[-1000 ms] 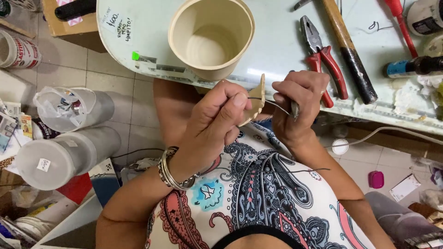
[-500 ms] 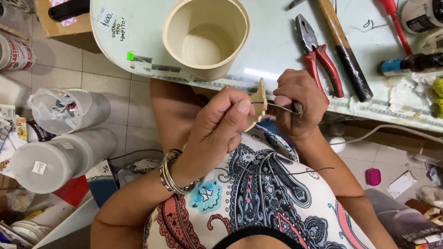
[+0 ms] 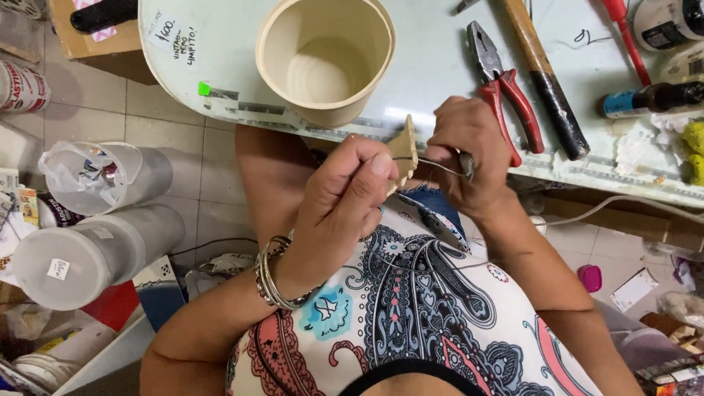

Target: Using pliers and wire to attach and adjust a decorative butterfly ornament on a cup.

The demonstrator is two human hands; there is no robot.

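Worktable (image 3: 440,66) with its pale top; on it a large cream cylindrical pot (image 3: 326,55), open side up, red-handled pliers (image 3: 502,81) and a dark-handled hammer (image 3: 546,73). Below the table edge, over the lap, the left hand (image 3: 341,209) pinches a small beige flat piece (image 3: 403,150) between thumb and fingertips, held edge-up just under the pot. The right hand (image 3: 469,158) is closed on a thin metal tool (image 3: 444,167), whose tip meets the piece. Best practice, as judged: keep the pinch firm, brace both wrists close together, and apply the tip in short, light strokes so the piece neither twists nor snaps.
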